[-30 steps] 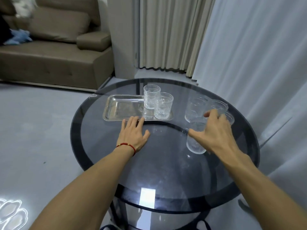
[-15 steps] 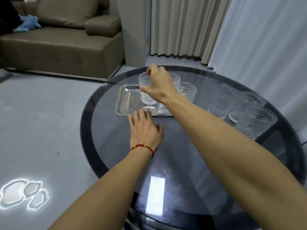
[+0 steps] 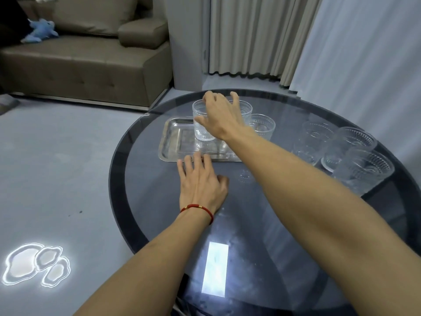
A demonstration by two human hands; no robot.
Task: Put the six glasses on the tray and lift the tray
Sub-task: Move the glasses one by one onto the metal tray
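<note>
Head view: the right hand [image 3: 219, 119] grips a ribbed glass [image 3: 201, 124] by its rim over the steel tray [image 3: 173, 142] at 12 o'clock on the counter [image 3: 141, 179]. The left hand [image 3: 200, 185] lies flat, fingers spread, touching the tray's near edge. Three glasses [image 3: 341, 153] stand at 2 o'clock.

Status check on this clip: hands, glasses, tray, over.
Right hand gripping third glass over tray. Left hand flat on table, fingers at tray edge. Three glasses waiting off tray, right side. Path clear.
</note>
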